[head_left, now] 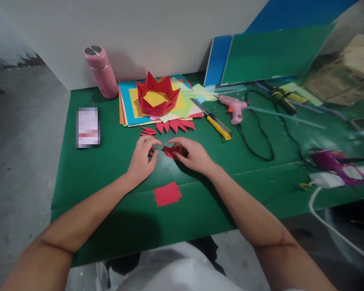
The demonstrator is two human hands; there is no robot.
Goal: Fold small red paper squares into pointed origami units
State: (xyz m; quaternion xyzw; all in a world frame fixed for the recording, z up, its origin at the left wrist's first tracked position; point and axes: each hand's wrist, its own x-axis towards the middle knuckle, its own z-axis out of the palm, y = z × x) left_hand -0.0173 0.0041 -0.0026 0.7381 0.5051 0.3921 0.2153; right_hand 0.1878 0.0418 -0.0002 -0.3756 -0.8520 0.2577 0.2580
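Observation:
Between thumb and fingers, my right hand (192, 153) grips a small folded piece of red paper (169, 152) just above the green table. To its left, my left hand (143, 157) has its fingers curled and its thumb apart, with nothing visible in them. Nearer to me lies a small stack of red paper rectangles (167, 194). Just beyond my hands are several folded red paper points (176, 125) in a row and a smaller pile of folded red pieces (147, 131). Behind them, a red folded-paper ring with pointed tips (157, 106) rests on coloured paper sheets (128, 109).
A pink bottle (102, 74) stands at the back left, above a blurred-out pale object (88, 127). Rightward lie a yellow utility knife (218, 126), a pink glue gun (235, 108) with a looping black cord, and a purple power strip (330, 161). Boards (273, 56) lean behind.

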